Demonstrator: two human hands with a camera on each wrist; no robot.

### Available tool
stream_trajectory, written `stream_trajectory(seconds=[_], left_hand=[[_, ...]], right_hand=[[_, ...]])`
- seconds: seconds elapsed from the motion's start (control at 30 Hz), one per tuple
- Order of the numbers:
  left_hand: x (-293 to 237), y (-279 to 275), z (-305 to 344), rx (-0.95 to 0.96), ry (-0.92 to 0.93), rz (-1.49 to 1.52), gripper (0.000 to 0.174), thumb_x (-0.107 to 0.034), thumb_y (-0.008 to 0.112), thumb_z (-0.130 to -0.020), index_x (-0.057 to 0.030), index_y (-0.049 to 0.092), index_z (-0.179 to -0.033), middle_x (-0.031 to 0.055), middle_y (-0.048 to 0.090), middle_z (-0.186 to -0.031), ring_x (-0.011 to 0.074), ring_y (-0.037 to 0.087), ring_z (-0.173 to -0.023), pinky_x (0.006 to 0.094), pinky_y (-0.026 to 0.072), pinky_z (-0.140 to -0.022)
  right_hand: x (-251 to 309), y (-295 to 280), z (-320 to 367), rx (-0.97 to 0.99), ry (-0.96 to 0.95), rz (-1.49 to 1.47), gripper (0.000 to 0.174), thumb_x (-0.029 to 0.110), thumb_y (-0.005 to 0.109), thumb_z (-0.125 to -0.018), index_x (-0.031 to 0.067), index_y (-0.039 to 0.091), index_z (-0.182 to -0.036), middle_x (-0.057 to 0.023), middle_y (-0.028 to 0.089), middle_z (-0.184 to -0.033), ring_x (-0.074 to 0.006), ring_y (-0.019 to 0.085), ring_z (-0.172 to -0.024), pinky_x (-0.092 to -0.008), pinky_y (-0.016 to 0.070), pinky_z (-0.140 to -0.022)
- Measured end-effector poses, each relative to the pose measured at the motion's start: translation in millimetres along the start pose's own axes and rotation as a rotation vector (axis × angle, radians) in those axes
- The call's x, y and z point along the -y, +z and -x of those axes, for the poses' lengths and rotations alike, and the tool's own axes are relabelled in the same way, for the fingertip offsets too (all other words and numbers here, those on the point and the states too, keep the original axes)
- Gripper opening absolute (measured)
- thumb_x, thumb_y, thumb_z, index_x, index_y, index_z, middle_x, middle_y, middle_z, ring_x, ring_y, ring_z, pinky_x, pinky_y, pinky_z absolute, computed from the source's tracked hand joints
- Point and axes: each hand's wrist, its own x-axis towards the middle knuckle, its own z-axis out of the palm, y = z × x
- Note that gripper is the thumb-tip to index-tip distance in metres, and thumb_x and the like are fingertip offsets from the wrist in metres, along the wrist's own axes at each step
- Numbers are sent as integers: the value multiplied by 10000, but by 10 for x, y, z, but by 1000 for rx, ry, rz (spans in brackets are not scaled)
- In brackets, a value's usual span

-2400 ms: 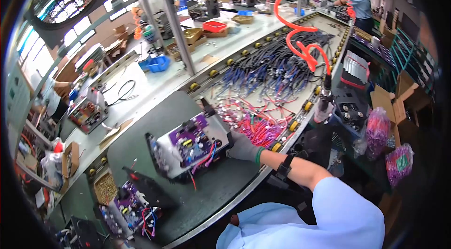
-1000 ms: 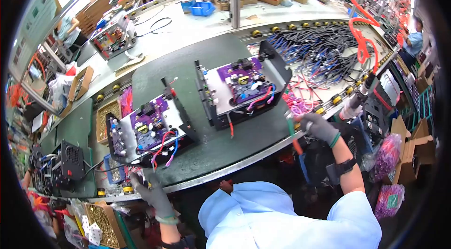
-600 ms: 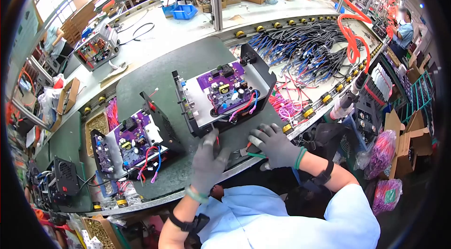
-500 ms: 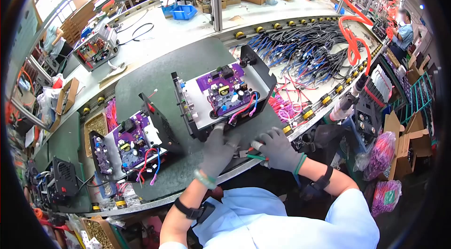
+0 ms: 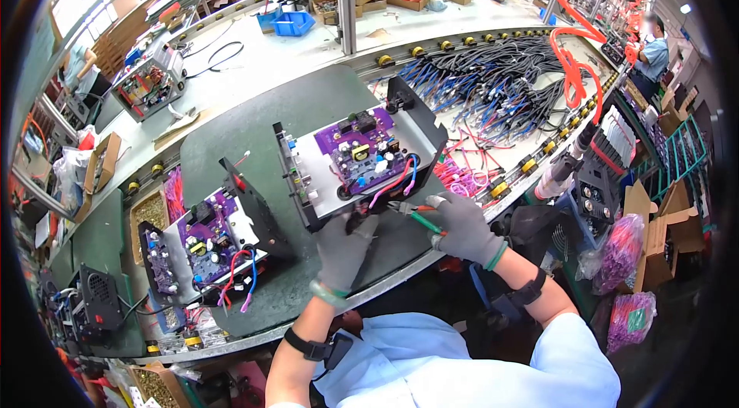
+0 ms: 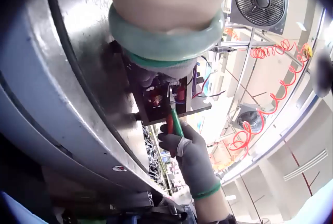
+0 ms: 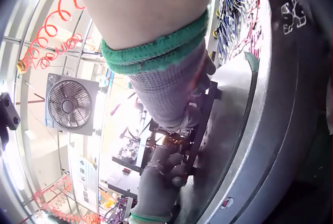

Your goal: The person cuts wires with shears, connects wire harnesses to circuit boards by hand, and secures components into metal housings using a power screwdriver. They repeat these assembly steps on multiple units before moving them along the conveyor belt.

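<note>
My gloved right hand [image 5: 466, 229] grips pliers [image 5: 422, 219] with red and green handles. Their metal nose points left, close to the near side of an open metal chassis [image 5: 317, 191] that carries a purple circuit board [image 5: 362, 152] and red and blue leads. My gloved left hand [image 5: 343, 252] has its fingertips at the chassis's near lower edge; whether they pinch something there I cannot tell. In the left wrist view, the pliers [image 6: 177, 123] reach into the chassis side beside the left fingers, which are mostly hidden by the wrist.
A second open chassis [image 5: 258, 227] stands to the left on the green mat [image 5: 231, 135]. Black and blue cables [image 5: 493, 81] and pink-red wires [image 5: 462, 177] lie at the right. A power screwdriver [image 5: 566, 169] hangs on a coiled red hose [image 5: 573, 73]. The bench's metal edge runs in front.
The right hand reached for the wires at the right, then came back to the chassis with the pliers. The left hand moved right to its near edge. Lately the pliers' nose has risen toward the chassis.
</note>
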Motion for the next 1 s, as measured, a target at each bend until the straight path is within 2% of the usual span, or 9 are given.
stream_trajectory(seconds=[0.1,0.23,0.33,0.4,0.47,0.57,0.7,0.77,1.0], left_hand=[[150,27,74,-22,-153,207,249,-207,763,-883,13,690,-973,75,686,-750,119,630,-662,337,522,-605],[4,87,160,28,-397,601,250,-208,668,-976,-36,588,-1139,1,621,-797,76,605,-619,212,451,-514],[70,4,150,104,-425,620,241,-210,654,-987,-39,581,-1140,-6,617,-759,61,601,-617,210,422,-497],[175,-94,111,143,-413,542,254,-255,699,-950,-42,630,-1071,39,656,-704,145,647,-586,277,479,-508],[283,-147,47,0,334,-298,332,-304,733,-881,-26,679,-1054,130,683,-729,296,693,-650,411,521,-556],[105,-265,-8,160,161,-411,313,-326,744,-841,-34,703,-948,180,674,-714,380,691,-705,485,530,-641],[198,-277,-10,178,141,-411,305,-337,720,-866,-38,676,-906,181,668,-690,379,688,-694,479,532,-653],[233,-282,-19,223,77,-348,315,-340,711,-876,-32,647,-864,192,660,-688,400,678,-697,486,525,-657],[173,-318,-1,220,111,-330,336,-369,670,-903,-36,667,-945,222,678,-760,429,679,-739,518,532,-692]], right_hand=[[67,64,-68,-15,0,-44,594,197,809,-673,61,639,-1227,-144,642,-1113,-361,649,-987,-457,526,-861],[170,81,-129,38,42,-79,602,207,800,-683,77,635,-1247,-145,637,-1115,-362,631,-1032,-447,514,-895],[159,78,-88,80,93,-101,594,216,788,-690,104,636,-1252,-137,638,-1087,-358,637,-1018,-449,517,-894],[161,105,-47,169,93,-113,587,225,783,-693,116,636,-1251,-130,637,-1063,-357,646,-1000,-457,520,-876],[178,166,-45,225,87,-71,591,240,780,-697,129,635,-1259,-127,639,-1060,-362,652,-993,-466,522,-878],[143,271,-43,157,79,-113,604,229,775,-708,121,620,-1281,-139,622,-1025,-366,633,-975,-470,512,-842],[178,181,-182,182,108,-74,619,233,776,-699,122,619,-1288,-121,633,-1141,-346,619,-1078,-475,501,-920],[139,164,-223,125,-60,-51,637,239,781,-695,121,607,-1297,-112,618,-1208,-348,597,-1119,-470,474,-973],[134,138,-294,231,-34,-73,675,243,784,-683,111,594,-1316,-121,609,-1237,-343,585,-1139,-445,452,-1002]])
